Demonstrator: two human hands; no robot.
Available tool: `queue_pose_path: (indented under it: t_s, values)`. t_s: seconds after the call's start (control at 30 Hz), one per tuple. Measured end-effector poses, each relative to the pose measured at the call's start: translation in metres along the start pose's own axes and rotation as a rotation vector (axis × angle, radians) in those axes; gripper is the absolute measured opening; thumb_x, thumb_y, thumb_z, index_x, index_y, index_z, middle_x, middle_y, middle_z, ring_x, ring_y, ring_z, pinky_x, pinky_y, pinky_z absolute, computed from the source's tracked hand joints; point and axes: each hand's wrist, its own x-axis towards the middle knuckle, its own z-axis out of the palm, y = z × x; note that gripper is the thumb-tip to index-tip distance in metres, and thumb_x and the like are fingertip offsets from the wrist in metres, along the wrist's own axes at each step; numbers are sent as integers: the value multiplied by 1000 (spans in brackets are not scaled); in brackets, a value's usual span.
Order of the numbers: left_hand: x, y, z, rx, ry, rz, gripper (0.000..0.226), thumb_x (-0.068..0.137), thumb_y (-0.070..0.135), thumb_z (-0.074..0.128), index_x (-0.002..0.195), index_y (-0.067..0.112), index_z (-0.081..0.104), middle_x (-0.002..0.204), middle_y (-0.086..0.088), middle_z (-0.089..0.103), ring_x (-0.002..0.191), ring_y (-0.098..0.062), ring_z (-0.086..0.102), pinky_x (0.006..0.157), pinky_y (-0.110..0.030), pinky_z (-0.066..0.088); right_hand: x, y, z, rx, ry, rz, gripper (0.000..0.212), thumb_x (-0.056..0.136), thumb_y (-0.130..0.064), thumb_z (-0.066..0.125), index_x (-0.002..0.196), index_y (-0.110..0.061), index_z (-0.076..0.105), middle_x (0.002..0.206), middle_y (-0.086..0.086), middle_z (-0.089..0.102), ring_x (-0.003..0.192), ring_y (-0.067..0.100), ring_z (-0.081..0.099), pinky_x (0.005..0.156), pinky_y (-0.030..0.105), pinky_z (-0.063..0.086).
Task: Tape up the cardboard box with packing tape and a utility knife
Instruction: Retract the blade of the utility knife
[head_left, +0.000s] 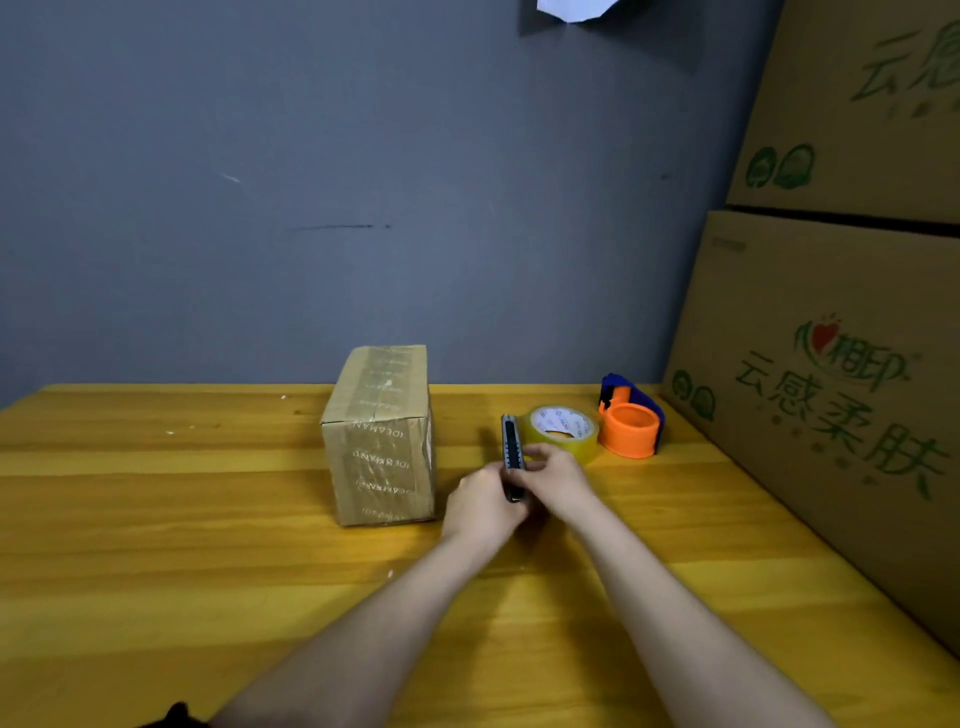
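Observation:
A small cardboard box (382, 434) stands on the wooden table (156, 519), its top and front covered with clear printed tape. To its right, both hands hold a dark utility knife (511, 441) upright above the table. My left hand (480, 501) grips the knife's lower end. My right hand (553, 475) closes around its middle from the right. Just behind the hands lies a roll of clear packing tape (563, 428), partly hidden by my right hand.
An orange and blue tape dispenser (629, 418) sits right of the roll. Large printed cardboard cartons (831, 389) are stacked along the table's right edge. A grey wall (363, 182) rises behind the table.

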Motion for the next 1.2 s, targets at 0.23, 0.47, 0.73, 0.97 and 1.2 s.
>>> queue_pose_path:
  t_s: [0.23,0.47,0.73,0.97,1.2]
  values:
    - [18,2,3,86,-63,-97,37,83,27,56,117,14,62,117,-17,58,107,-38,59,87,-38,47,10,1,9,50,-47,44,26,87,-6,50,104,-3,70,105,17,69,96,31,62,86,37,48]
    - [34,3,1,176,-121,-163,38,91,30,46,123,13,59,126,-18,48,110,-38,56,91,-38,45,11,3,14,161,-24,52,31,94,-12,40,110,-2,65,118,17,64,113,33,56,99,39,42]
    - [44,4,0,296,-167,-200,39,94,33,41,124,13,57,132,-13,40,110,-34,56,87,-37,45,14,5,20,201,-88,113,35,90,-37,33,105,-23,62,120,12,62,110,29,56,101,40,42]
    - [47,2,5,426,-158,-186,37,95,7,33,126,8,52,139,-13,34,117,-32,53,94,-39,44,12,1,19,11,-45,85,40,98,-27,25,121,-12,54,136,16,50,125,36,39,104,37,32]
    - [42,6,1,360,-237,-202,45,92,8,41,137,7,40,146,-14,23,124,-34,47,99,-39,43,10,-1,14,53,-47,80,39,97,-28,32,122,-10,56,131,17,55,120,32,49,98,35,37]
